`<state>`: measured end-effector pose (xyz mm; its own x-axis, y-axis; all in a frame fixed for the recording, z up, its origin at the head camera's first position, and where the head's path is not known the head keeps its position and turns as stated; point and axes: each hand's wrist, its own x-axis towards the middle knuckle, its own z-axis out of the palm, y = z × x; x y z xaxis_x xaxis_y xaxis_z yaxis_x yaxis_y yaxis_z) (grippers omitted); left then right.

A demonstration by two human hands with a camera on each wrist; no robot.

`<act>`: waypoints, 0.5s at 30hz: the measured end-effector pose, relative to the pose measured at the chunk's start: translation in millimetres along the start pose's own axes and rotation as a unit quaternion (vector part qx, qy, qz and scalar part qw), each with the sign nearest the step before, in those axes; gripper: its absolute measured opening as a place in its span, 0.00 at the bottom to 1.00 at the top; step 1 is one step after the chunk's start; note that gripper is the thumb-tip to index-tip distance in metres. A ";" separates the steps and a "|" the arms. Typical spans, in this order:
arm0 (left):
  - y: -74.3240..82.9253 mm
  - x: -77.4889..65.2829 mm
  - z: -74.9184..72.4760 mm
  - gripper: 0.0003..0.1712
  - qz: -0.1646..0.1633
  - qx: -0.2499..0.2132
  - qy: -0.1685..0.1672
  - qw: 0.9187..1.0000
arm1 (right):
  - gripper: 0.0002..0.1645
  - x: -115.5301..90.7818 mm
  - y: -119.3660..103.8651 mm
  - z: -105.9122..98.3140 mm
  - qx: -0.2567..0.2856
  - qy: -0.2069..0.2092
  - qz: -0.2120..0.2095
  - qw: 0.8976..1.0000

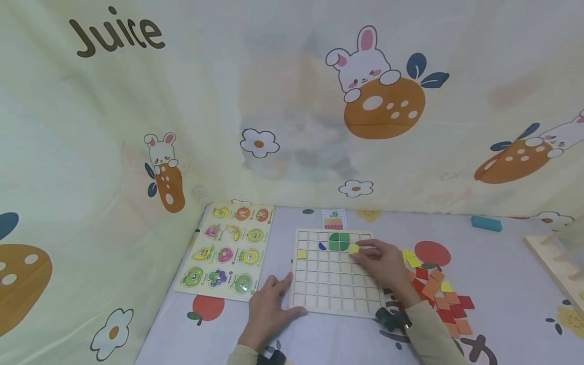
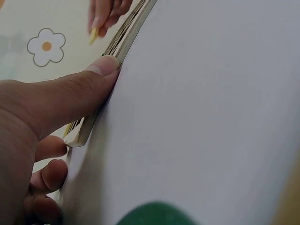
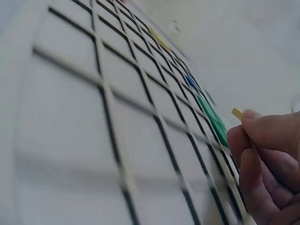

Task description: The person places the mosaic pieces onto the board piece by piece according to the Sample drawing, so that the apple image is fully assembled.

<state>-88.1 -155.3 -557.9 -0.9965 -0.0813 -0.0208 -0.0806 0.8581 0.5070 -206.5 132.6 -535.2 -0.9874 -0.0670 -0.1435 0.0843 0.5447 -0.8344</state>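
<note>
A pale grid board (image 1: 337,306) lies on the table, its cells ruled by raised lines. My left hand (image 1: 270,309) rests at its near left corner, thumb along the front edge and forefinger by the left edge. Between thumb and fingers my right hand (image 1: 380,261) pinches a yellow square tile (image 1: 353,248), held over the upper right of the board; the right wrist view shows this tile (image 3: 237,113) edge-on. Green tiles (image 1: 339,241) with rounded outer corners fill a block of cells in the upper rows. Left of them is a blue piece (image 1: 322,246). Another yellow tile (image 1: 301,254) sits by the left edge.
Loose red, orange and yellow tiles (image 1: 440,294) lie scattered at the right. A small picture card (image 1: 334,219) stands behind the board. To the left lies a fruit sticker sheet (image 1: 225,251). A teal block (image 1: 486,223) and a wooden rack (image 1: 554,268) are at the far right.
</note>
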 end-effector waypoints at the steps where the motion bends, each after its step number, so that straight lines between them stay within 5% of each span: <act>1: -0.1 0.0 -0.3 0.56 0.000 -0.001 0.000 1.000 | 0.27 0.4 -3.4 6.5 -0.005 -0.004 -0.011 1.000; 9: -3.9 0.9 0.4 0.56 0.005 0.000 -0.004 1.000 | 0.21 8.1 -23.5 54.1 -0.023 -0.018 -0.122 0.992; 15: -4.3 1.1 1.0 0.56 0.008 -0.003 -0.007 1.000 | 0.19 13.6 -30.9 77.0 -0.043 -0.022 -0.151 0.987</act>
<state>-88.9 -158.6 -561.0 -0.9979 -0.0605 -0.0244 -0.0645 0.8560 0.5129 -212.2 50.5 -552.3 -0.9587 -0.2730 0.0796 -0.2263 0.5630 -0.7949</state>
